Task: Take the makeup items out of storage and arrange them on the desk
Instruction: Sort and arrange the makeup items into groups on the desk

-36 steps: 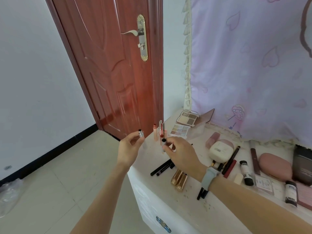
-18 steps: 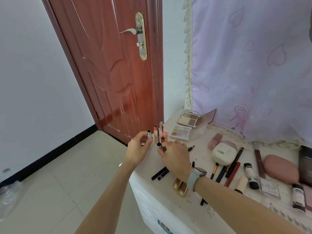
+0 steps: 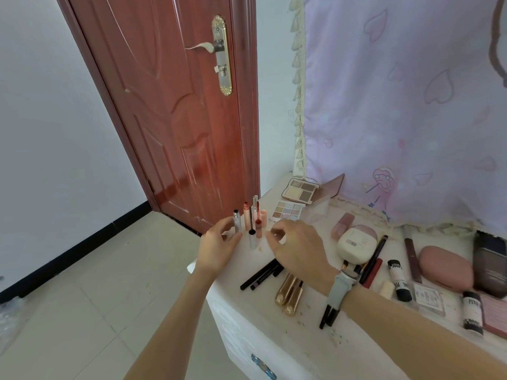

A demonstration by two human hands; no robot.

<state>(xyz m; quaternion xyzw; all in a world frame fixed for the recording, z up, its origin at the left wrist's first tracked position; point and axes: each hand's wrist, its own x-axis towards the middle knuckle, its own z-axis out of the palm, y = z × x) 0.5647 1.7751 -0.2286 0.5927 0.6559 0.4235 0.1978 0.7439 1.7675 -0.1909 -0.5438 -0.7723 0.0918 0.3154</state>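
White desk (image 3: 247, 322) ends at its corner just left of the standing tubes (image 3: 251, 219). Black pencils (image 3: 260, 274) and gold tubes (image 3: 289, 293) lie nearer than the tubes; palettes (image 3: 290, 202) lie beyond. Left hand (image 3: 219, 249) pinches the silver tube (image 3: 237, 222). Right hand (image 3: 297, 249), fingers loosely curled, has released the white tube (image 3: 252, 238), which it held a second ago.

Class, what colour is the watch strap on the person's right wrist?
Light grey-blue watch strap, seen in the head view.
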